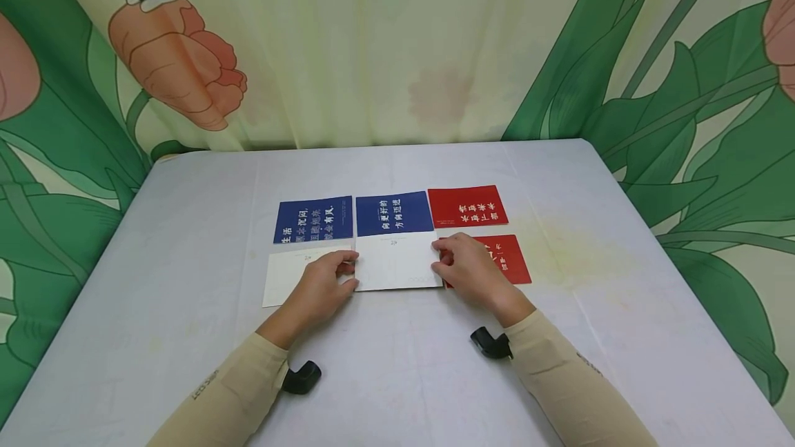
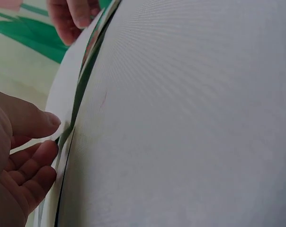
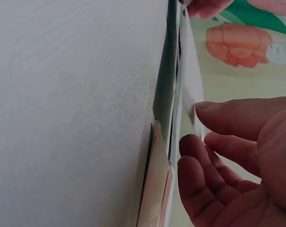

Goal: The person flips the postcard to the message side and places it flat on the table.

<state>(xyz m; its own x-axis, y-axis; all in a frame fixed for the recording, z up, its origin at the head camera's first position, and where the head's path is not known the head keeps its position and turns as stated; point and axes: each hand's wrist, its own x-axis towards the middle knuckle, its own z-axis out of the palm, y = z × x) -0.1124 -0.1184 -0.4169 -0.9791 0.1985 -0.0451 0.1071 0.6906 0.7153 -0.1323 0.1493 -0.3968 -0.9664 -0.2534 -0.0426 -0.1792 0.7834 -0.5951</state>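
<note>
Both hands are at the white card (image 1: 397, 261) in the middle of the lower row, one at each side. My left hand (image 1: 324, 283) pinches its left edge between thumb and fingers and overlaps another white card (image 1: 287, 274). On the opposite edge, the thumb and fingers of my right hand (image 1: 470, 266) grip the same card, partly covering a red card (image 1: 512, 259) with white characters. In the left wrist view, a gap shows beneath the pale card (image 2: 62, 90) near the thumb (image 2: 48, 120).
Behind the white cards lie two blue cards, one at left (image 1: 313, 219) and one in the middle (image 1: 393, 214), plus a red card (image 1: 468, 205) at right. A white cloth covers the table (image 1: 397, 371). A printed curtain (image 1: 373, 54) hangs behind.
</note>
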